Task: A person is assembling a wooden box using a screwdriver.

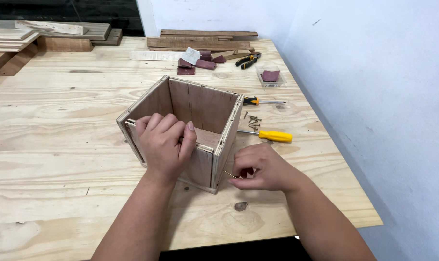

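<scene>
An open-topped plywood box (200, 104) stands in the middle of a pale wooden workbench (60, 145). My left hand (165, 145) grips the top edge of the box's near wall, fingers curled over it. My right hand (260, 169) rests on the bench at the box's near right corner, pinching a small screw (230, 174) between thumb and fingers, its tip pointing at the corner's edge.
To the right of the box lie a yellow-handled screwdriver (270, 136), a second screwdriver (263, 101) and several loose screws (253, 121). Farther back are pliers (248, 60), dark red sandpaper scraps (195, 65), a clear tray (270, 77) and stacked wood strips (205, 41). A white wall (374, 96) borders the bench's right edge.
</scene>
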